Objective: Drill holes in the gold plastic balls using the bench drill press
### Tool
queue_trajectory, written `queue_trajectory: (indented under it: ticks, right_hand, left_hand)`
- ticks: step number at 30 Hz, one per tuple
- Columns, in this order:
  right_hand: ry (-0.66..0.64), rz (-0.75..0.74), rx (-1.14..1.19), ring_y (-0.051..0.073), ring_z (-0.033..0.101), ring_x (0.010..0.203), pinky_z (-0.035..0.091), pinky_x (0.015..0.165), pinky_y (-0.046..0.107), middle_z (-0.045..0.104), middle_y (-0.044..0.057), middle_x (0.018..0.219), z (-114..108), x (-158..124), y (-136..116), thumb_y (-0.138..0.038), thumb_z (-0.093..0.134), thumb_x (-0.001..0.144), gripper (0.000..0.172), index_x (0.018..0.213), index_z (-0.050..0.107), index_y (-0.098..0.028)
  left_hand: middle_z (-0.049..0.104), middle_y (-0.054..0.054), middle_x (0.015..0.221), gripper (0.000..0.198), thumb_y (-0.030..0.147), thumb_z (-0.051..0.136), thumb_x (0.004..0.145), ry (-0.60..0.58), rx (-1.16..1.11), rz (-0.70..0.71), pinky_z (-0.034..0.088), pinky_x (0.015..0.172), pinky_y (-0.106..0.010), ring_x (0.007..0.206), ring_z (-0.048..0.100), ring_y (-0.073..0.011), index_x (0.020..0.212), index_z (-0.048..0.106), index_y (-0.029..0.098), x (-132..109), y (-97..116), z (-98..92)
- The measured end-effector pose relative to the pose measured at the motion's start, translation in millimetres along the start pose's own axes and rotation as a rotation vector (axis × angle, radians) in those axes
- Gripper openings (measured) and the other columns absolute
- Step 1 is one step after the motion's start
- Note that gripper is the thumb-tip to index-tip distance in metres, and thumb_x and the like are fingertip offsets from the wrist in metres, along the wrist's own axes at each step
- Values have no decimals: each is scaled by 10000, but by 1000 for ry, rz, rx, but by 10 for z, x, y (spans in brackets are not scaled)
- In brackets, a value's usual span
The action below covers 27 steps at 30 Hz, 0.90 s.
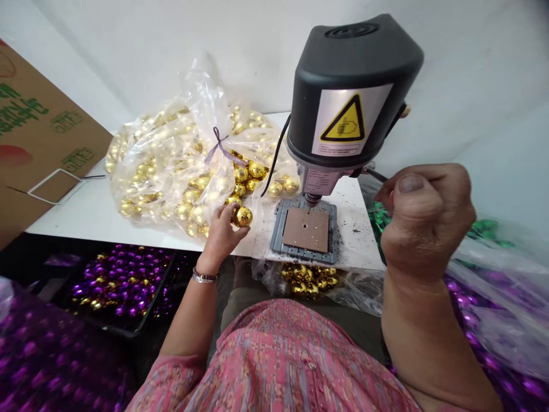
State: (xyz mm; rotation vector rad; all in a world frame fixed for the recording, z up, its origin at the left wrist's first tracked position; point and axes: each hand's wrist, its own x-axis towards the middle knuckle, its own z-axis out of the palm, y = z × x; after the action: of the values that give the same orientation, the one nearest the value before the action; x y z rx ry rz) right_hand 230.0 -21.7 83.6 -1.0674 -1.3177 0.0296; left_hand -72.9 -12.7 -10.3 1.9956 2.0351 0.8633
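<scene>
My left hand (pixel 222 234) pinches a shiny gold ball (pixel 244 216) between thumb and fingers, beside the open mouth of a clear plastic bag (pixel 167 171) full of similar gold balls. To the right stands a dark bench drill press (pixel 354 91) with a yellow warning sticker. Beneath its chuck (pixel 313 199) lies a brown board (pixel 305 230) with a small hole, on the grey metal base (pixel 278 243). My right hand (pixel 424 217) is closed around the drill press's feed lever (pixel 376 175), of which only a short part shows.
Dark shavings (pixel 349 229) dot the white table (pixel 253 243). A cardboard box (pixel 47 137) stands at the left. Gold balls (pixel 309 280) lie in plastic below the table edge. Purple and gold balls fill a black crate (pixel 141 326); bagged purple (pixel 506 366) and green ones (pixel 489 229) are right.
</scene>
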Motion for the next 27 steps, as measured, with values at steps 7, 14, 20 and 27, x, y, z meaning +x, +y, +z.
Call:
queue_trajectory:
  ticks: [7,14,20,27]
  right_hand:
    - [-28,24,-10,77,484,596,422,642,280,538,-34,679,-18,-52,34,-497,476,938,342,837,610,-200]
    - [-28,-21,-7,74,481,583,389,567,249,526,-46,651,-8,-25,-6,-468,455,953,302,811,573,-229]
    - [-76,-53,32,46,460,567,400,561,214,524,-53,658,-27,13,-52,-425,458,969,282,813,559,-212]
    - [-93,-77,109,36,514,618,458,608,195,550,-55,715,-41,35,-59,-397,463,976,245,828,559,-227]
  left_hand:
    - [653,-79,1090,587,367,755,736,-193,-589,-61,554,820,-329,931,660,-191,1243,526,181,-121,275,176]
    - [692,-56,941,502,448,699,787,-486,-797,-205,487,589,-234,699,606,-126,1176,624,140,-100,729,415]
    - [689,-21,890,423,427,696,779,-515,-805,-241,466,553,-194,612,542,-80,1108,671,163,49,883,620]
    - [656,4,861,444,413,677,802,-509,-696,-224,446,517,-194,537,506,-67,1178,655,179,103,962,691]
